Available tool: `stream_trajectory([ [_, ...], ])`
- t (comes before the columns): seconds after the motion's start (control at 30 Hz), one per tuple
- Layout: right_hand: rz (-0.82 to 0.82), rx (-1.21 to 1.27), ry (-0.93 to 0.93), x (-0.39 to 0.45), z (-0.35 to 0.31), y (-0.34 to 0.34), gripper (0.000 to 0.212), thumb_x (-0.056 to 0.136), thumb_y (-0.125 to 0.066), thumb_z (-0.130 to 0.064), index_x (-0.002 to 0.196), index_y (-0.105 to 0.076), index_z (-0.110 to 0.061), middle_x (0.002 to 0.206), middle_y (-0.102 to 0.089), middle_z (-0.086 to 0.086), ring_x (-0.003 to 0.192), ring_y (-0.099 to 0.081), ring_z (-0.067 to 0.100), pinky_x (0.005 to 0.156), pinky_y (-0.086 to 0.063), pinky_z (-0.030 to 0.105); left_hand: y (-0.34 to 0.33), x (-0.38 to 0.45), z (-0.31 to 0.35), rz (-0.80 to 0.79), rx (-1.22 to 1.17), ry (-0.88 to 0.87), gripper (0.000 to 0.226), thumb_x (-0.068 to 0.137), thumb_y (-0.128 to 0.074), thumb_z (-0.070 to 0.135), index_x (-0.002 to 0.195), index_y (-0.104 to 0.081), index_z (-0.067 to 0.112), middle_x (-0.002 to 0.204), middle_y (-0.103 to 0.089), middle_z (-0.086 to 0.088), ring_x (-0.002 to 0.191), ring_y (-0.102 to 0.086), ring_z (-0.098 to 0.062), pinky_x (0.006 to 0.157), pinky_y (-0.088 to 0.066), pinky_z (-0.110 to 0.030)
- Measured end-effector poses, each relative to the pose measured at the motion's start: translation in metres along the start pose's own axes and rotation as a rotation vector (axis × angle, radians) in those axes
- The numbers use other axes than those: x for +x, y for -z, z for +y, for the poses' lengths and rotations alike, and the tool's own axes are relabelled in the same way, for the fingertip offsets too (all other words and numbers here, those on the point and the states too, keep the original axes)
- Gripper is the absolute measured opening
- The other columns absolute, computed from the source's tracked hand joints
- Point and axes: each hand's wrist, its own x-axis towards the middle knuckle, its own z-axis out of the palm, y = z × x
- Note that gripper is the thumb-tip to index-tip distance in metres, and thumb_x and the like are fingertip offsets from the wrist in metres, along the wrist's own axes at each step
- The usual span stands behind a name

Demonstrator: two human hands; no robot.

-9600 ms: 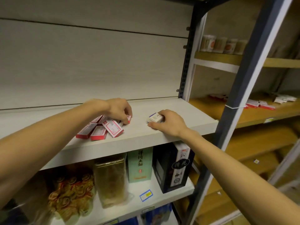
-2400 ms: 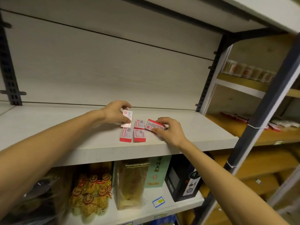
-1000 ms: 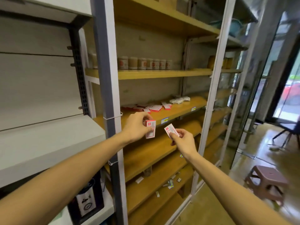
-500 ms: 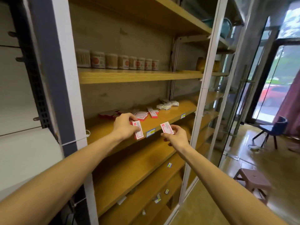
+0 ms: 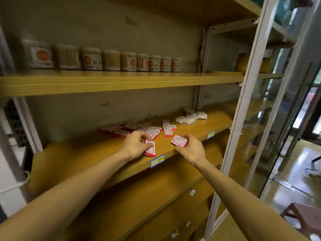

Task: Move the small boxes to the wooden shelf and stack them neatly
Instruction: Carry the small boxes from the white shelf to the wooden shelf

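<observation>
Currently both hands are at the front edge of the wooden shelf (image 5: 86, 153), each holding one small red-and-white box. The left hand (image 5: 137, 146) has its fingers curled round the left box (image 5: 150, 150), which stands tilted, its lower red end touching the shelf board just above a blue price tag (image 5: 157, 160). The right hand (image 5: 189, 150) pinches the right box (image 5: 179, 141) between thumb and fingers; the box lies nearly flat, face up, just over the shelf edge. Whether it touches the board cannot be determined from this view.

Behind the hands, a loose group of red-and-white boxes (image 5: 132, 128) lies spread across the same shelf, some overlapping and none in a neat stack. One single box (image 5: 168, 132) lies flat just beyond the gap between the two hands. Farther back and to the right, a cluster of small white boxes (image 5: 190, 117) sits near the rear upright. A second blue price tag (image 5: 210, 135) is fixed to the shelf edge to the right of the right hand.

On the shelf above, a row of round containers (image 5: 111, 60) stands along the back; the labels are blurred, but the contents appear to be thin sticks. A white metal post (image 5: 243, 105) borders the shelf unit on the right. On a lower shelf, a few small packets (image 5: 175, 234) lie scattered.
</observation>
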Motion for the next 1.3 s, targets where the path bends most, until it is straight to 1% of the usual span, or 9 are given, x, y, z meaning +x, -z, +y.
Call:
stream_trajectory([
  [0.07, -0.014, -0.066, 0.062, 0.023, 0.003, 0.002, 0.062, 0.087, -0.077, -0.039, 0.142, -0.054, -0.021, 0.133, -0.065, -0.001, 0.121, -0.062, 0.018, 0.095, -0.057, 0.035, -0.007, 0.010, 0.000, 0.024, 0.074, -0.011, 0.022, 0.094, -0.070, 0.031, 0.115, -0.067, 0.024, 0.111, -0.062, 0.005, 0.094, -0.057, -0.008, 0.066, -0.042, -0.019],
  [0.17, -0.072, -0.227, 0.177, 0.052, 0.007, 0.002, 0.050, 0.086, -0.072, -0.051, 0.128, -0.069, -0.024, 0.127, -0.068, -0.003, 0.117, -0.058, 0.019, 0.094, -0.052, 0.035, -0.016, 0.019, -0.005, 0.051, 0.271, -0.092, 0.024, 0.101, -0.056, 0.033, 0.122, -0.062, 0.023, 0.124, -0.058, 0.005, 0.113, -0.056, -0.015, 0.087, -0.046, -0.029],
  [0.23, -0.108, -0.268, 0.239, 0.066, 0.010, -0.001, 0.043, 0.088, -0.068, -0.054, 0.121, -0.073, -0.026, 0.125, -0.067, -0.003, 0.117, -0.055, 0.019, 0.097, -0.046, 0.038, -0.018, 0.023, -0.006, 0.037, 0.381, -0.130, 0.028, 0.102, -0.048, 0.036, 0.125, -0.059, 0.025, 0.127, -0.055, 0.006, 0.113, -0.057, -0.013, 0.086, -0.047, -0.031],
  [0.4, -0.151, -0.268, 0.360, 0.090, 0.022, -0.012, 0.048, 0.093, -0.059, -0.056, 0.133, -0.064, -0.030, 0.135, -0.060, -0.003, 0.127, -0.047, 0.018, 0.108, -0.037, 0.041, -0.014, 0.031, -0.006, 0.018, 0.592, -0.187, 0.029, 0.098, -0.045, 0.043, 0.118, -0.061, 0.029, 0.118, -0.062, 0.008, 0.105, -0.060, -0.012, 0.080, -0.050, -0.031],
  [0.73, -0.209, -0.274, 0.426, 0.108, 0.032, -0.012, 0.058, 0.094, -0.058, -0.053, 0.145, -0.053, -0.025, 0.145, -0.053, -0.001, 0.134, -0.044, 0.020, 0.113, -0.035, 0.042, -0.015, 0.026, -0.013, 0.055, 0.715, -0.200, 0.038, 0.103, -0.037, 0.042, 0.127, -0.060, 0.026, 0.129, -0.058, 0.003, 0.116, -0.054, -0.015, 0.098, -0.044, -0.035],
  [0.87, -0.134, -0.232, 0.420, 0.100, 0.032, -0.017, 0.064, 0.096, -0.058, -0.045, 0.152, -0.041, -0.019, 0.147, -0.049, 0.003, 0.135, -0.043, 0.022, 0.114, -0.036, 0.043, -0.008, 0.016, -0.010, 0.096, 0.755, -0.196, 0.034, 0.101, -0.043, 0.035, 0.130, -0.059, 0.025, 0.134, -0.055, 0.002, 0.121, -0.052, -0.019, 0.101, -0.041, -0.037],
  [1.0, 0.000, -0.213, 0.466, 0.073, 0.024, -0.026, 0.056, 0.096, -0.057, -0.035, 0.148, -0.045, -0.018, 0.147, -0.048, 0.004, 0.138, -0.038, 0.023, 0.116, -0.030, 0.045, 0.004, -0.008, -0.015, 0.102, 0.708, -0.188, 0.036, 0.100, -0.045, 0.030, 0.134, -0.055, 0.022, 0.139, -0.052, -0.002, 0.123, -0.051, -0.023, 0.104, -0.043, -0.039],
  [1.17, -0.001, -0.241, 0.570, 0.032, -0.004, -0.037, 0.059, 0.097, -0.055, -0.041, 0.150, -0.043, -0.017, 0.150, -0.045, 0.005, 0.144, -0.033, 0.023, 0.120, -0.025, 0.048, 0.021, -0.051, -0.019, 0.040, 0.775, -0.101, 0.064, 0.104, -0.027, 0.056, 0.157, -0.029, 0.021, 0.164, -0.028, -0.006, 0.150, -0.028, -0.026, 0.124, -0.022, -0.041],
  [1.3, -0.073, -0.278, 0.575, -0.012, -0.026, -0.045, 0.066, 0.101, -0.049, -0.049, 0.156, -0.034, -0.015, 0.162, -0.034, 0.006, 0.153, -0.019, 0.026, 0.124, -0.017, 0.049, 0.042, -0.100, -0.017, 0.041, 0.809, -0.111, 0.076, 0.102, -0.019, 0.064, 0.163, -0.007, 0.020, 0.170, -0.006, -0.003, 0.156, -0.008, -0.021, 0.127, -0.009, -0.038],
])
